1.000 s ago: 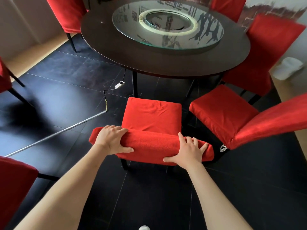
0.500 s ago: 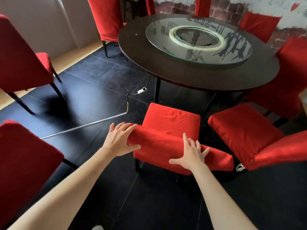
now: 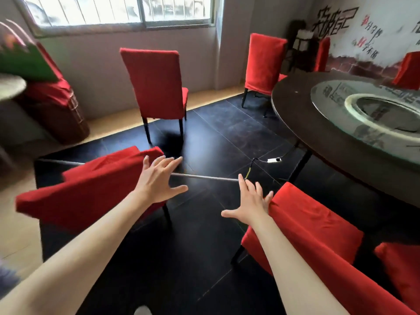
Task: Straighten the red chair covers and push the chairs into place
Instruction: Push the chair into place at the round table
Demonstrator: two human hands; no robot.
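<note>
The red-covered chair [image 3: 318,223] stands at the dark round table [image 3: 302,123], seat under the table's edge. My right hand [image 3: 250,205] is open with spread fingers at the left corner of its backrest, gripping nothing. A second red-covered chair [image 3: 86,189] stands to the left, away from the table, its cover creased. My left hand [image 3: 159,180], open and spread, hovers at this chair's right edge; contact cannot be told. Another red chair [image 3: 156,87] stands alone near the window wall.
A glass turntable [image 3: 363,110] lies on the table. More red chairs stand at the table's far side [image 3: 263,64] and lower right [image 3: 400,269]. A metal rod [image 3: 204,177] and a cable with a white plug [image 3: 273,159] lie on the black floor.
Both hands let go of the backrest of the chair at the table and opened. My view swung left, and the left hand moved over to the chair on the left.
</note>
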